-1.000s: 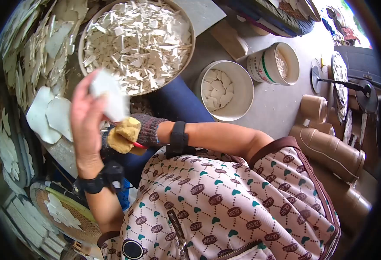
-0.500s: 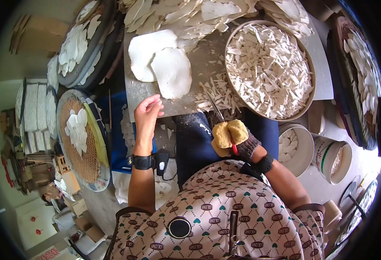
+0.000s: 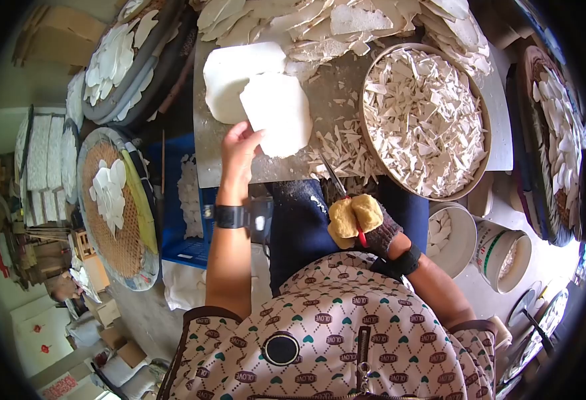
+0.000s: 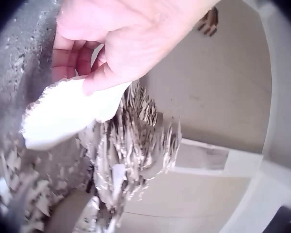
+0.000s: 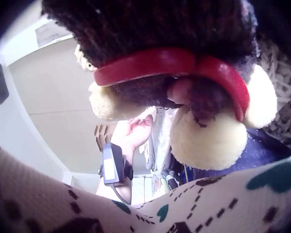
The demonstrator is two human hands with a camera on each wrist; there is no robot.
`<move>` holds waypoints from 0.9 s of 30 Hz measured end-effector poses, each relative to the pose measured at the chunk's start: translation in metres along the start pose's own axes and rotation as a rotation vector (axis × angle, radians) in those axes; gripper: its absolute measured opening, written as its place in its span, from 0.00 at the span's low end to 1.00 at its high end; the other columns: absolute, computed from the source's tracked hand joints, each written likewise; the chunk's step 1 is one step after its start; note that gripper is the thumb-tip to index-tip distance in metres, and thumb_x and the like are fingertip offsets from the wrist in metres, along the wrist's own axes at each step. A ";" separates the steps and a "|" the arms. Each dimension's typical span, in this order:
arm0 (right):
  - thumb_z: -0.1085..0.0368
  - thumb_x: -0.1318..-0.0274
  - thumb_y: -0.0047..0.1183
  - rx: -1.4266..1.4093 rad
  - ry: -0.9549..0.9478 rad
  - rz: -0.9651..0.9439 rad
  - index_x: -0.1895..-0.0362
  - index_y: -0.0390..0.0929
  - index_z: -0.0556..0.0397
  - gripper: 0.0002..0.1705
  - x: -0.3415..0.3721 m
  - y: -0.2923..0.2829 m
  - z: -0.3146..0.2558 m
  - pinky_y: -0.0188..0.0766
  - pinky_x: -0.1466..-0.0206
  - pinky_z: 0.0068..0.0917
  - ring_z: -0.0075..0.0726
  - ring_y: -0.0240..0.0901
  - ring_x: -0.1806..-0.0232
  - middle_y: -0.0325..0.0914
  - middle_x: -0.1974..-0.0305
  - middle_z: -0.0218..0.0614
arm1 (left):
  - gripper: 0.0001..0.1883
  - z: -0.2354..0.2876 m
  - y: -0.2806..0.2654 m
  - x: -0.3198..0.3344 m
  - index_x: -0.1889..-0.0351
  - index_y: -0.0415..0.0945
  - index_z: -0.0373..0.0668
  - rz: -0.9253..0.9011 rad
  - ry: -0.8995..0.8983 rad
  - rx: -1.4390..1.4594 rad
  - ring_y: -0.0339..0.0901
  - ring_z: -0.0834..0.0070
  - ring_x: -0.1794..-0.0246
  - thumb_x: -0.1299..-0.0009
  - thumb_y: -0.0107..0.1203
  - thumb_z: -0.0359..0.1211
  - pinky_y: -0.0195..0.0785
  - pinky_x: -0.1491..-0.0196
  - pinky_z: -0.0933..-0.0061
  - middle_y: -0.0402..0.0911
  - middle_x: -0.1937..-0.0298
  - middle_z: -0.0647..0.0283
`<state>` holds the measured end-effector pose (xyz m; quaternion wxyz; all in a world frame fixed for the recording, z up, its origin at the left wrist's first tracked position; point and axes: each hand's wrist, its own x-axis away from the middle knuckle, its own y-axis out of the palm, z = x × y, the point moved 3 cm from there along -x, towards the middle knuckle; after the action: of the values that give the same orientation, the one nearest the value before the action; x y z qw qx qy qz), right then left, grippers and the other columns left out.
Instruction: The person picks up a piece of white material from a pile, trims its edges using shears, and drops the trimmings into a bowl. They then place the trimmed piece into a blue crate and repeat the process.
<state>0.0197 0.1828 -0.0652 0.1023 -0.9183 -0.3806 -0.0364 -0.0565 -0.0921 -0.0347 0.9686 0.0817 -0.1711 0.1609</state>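
Note:
My bare left hand (image 3: 241, 152) pinches the lower left edge of a white flat piece (image 3: 277, 113), thumb on top, also plain in the left wrist view, where the hand (image 4: 116, 43) grips the piece (image 4: 63, 114). Another white piece (image 3: 233, 83) lies beside and partly under it on the metal table (image 3: 216, 163). My right hand (image 3: 380, 230), in a dark knitted glove with yellow padding, holds red-handled scissors (image 3: 333, 175) over the lap, blades pointing up and left. In the right wrist view the gloved fingers (image 5: 203, 97) curl round the red handles (image 5: 145, 65).
A round tray (image 3: 366, 127) of white scraps stands right of the pieces, with loose scraps (image 3: 346, 150) beside it. Stacked flakes (image 3: 346, 20) line the table's back. Two buckets (image 3: 463, 250) stand at the right; a blue crate (image 3: 180, 250) and woven tray (image 3: 116, 247) are at the left.
The head view has swung back over the table. A second ago my left hand held up a white piece; half a second ago it was empty beside the two pieces, and now it pinches one.

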 end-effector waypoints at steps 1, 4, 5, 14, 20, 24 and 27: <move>0.67 0.56 0.61 0.025 -0.025 0.001 0.62 0.77 0.51 0.13 -0.001 0.001 0.001 0.71 0.55 0.27 0.32 0.75 0.61 0.78 0.64 0.34 | 0.11 0.004 -0.002 0.003 0.56 0.75 0.36 -0.061 -0.039 0.029 0.77 0.80 0.63 0.36 0.55 0.27 0.71 0.59 0.78 0.80 0.61 0.64; 0.68 0.54 0.60 -0.068 -0.014 0.011 0.61 0.77 0.53 0.13 -0.001 0.003 0.012 0.70 0.55 0.27 0.29 0.74 0.61 0.78 0.63 0.32 | 0.12 0.023 -0.001 0.022 0.56 0.74 0.36 -0.038 0.069 0.053 0.77 0.80 0.63 0.36 0.55 0.28 0.71 0.58 0.78 0.80 0.62 0.65; 0.68 0.53 0.60 -0.127 0.003 0.018 0.61 0.77 0.53 0.12 -0.001 0.003 0.015 0.70 0.55 0.27 0.29 0.74 0.61 0.78 0.63 0.32 | 0.12 0.026 -0.004 0.025 0.55 0.74 0.36 -0.062 0.073 0.083 0.76 0.79 0.58 0.36 0.54 0.28 0.68 0.52 0.76 0.79 0.59 0.63; 0.67 0.49 0.58 -0.583 0.176 0.001 0.60 0.76 0.54 0.11 0.001 -0.004 0.011 0.69 0.54 0.25 0.25 0.72 0.59 0.77 0.61 0.31 | 0.09 0.044 -0.006 0.053 0.61 0.77 0.40 -0.021 0.632 -0.182 0.66 0.76 0.44 0.36 0.51 0.21 0.58 0.43 0.77 0.71 0.45 0.64; 0.70 0.40 0.45 -1.266 0.062 -0.060 0.49 0.69 0.57 0.15 0.005 0.011 0.042 0.67 0.43 0.30 0.33 0.71 0.49 0.73 0.51 0.39 | 0.09 0.020 -0.007 0.059 0.58 0.74 0.37 -0.049 0.409 -0.104 0.72 0.77 0.55 0.35 0.47 0.20 0.65 0.48 0.74 0.75 0.56 0.62; 0.71 0.40 0.44 -1.389 0.103 -0.070 0.48 0.69 0.57 0.15 0.003 0.009 0.033 0.67 0.41 0.31 0.35 0.71 0.48 0.73 0.50 0.40 | 0.13 0.028 0.008 0.066 0.52 0.73 0.38 -0.123 0.239 0.176 0.74 0.77 0.56 0.34 0.48 0.22 0.68 0.52 0.76 0.75 0.52 0.60; 0.66 0.40 0.48 -0.999 0.028 -0.053 0.49 0.70 0.54 0.15 0.002 0.004 0.018 0.64 0.41 0.26 0.28 0.69 0.49 0.73 0.52 0.33 | 0.21 0.023 0.022 0.070 0.41 0.64 0.41 0.009 0.298 0.094 0.72 0.74 0.51 0.33 0.48 0.23 0.68 0.50 0.72 0.74 0.49 0.58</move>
<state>0.0232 0.1853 -0.0836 -0.3456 -0.8446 -0.3387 -0.2292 -0.0091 -0.0563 0.0135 0.9776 0.1017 -0.0181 0.1833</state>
